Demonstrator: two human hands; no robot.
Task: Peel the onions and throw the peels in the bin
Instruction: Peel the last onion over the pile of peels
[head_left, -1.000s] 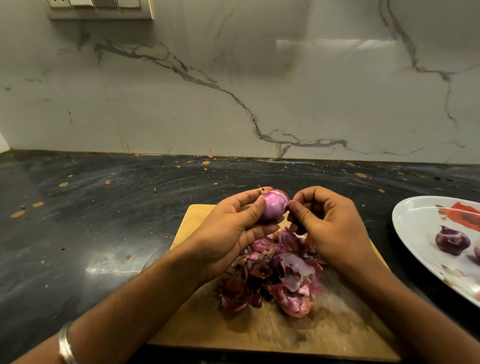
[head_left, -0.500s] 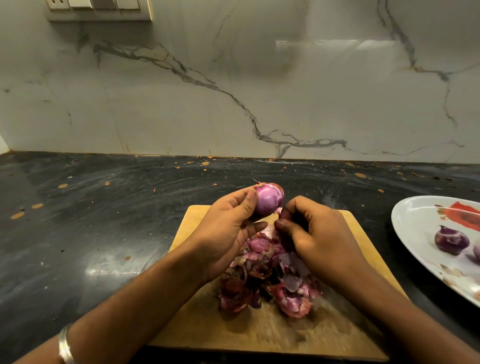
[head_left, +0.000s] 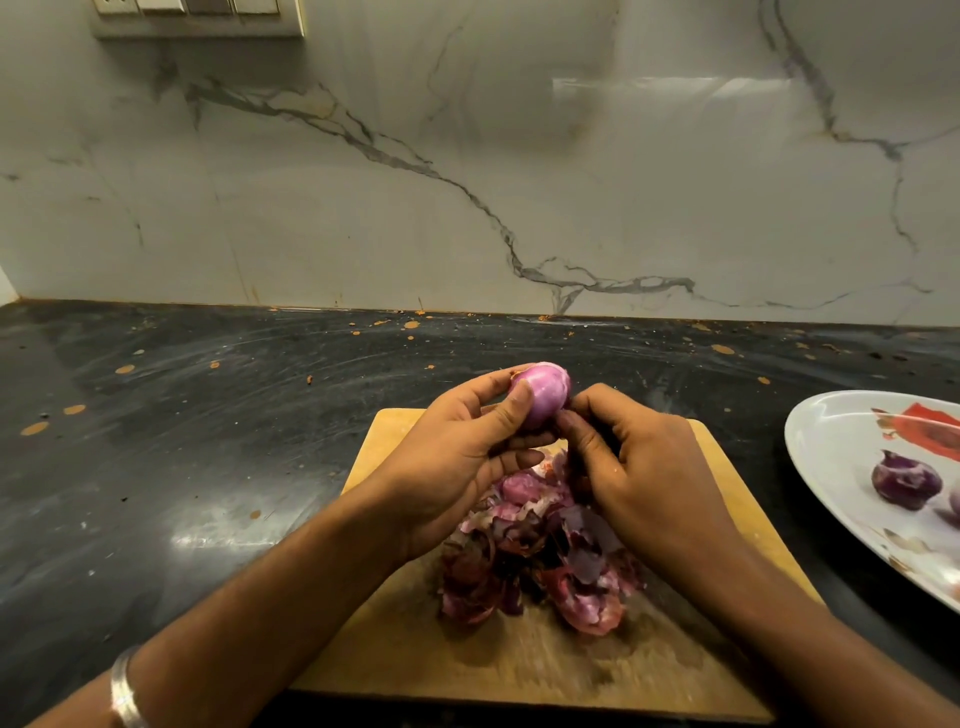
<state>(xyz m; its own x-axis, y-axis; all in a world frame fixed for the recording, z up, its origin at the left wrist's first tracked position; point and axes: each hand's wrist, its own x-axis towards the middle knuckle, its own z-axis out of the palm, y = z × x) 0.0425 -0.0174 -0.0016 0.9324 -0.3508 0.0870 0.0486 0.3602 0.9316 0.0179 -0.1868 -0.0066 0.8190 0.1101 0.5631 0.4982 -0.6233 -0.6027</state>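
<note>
- Nearest me, under my wrists, the heap of peels (head_left: 540, 561) lies loose on the wooden board (head_left: 395, 660); it sits just below the grip, so anything I strip off should drop straight onto it.
- My left hand (head_left: 457, 467) curls round the onion (head_left: 543, 392), thumb pressed on its near face and fingers wrapped behind, holding it raised above the far end of the board.
- My right hand (head_left: 628, 467) comes in from the right of the onion, its fingertips (head_left: 569, 418) pinched together at the lower right edge of the bulb. I cannot tell whether a strip of skin is caught between them.
- The onion looks pale pink and smooth, so I judge it nearly bare. To do this well I should hold it firmly but lightly, catch only the thin skin, pull it down toward the heap, then turn the bulb to check the far side.
- To the right of the grip, well apart, the white plate (head_left: 831, 447) holds one dark purple onion (head_left: 906, 480) and the edge of another at the frame's border.
- No bin is in view; the peels have yet to go there.
</note>
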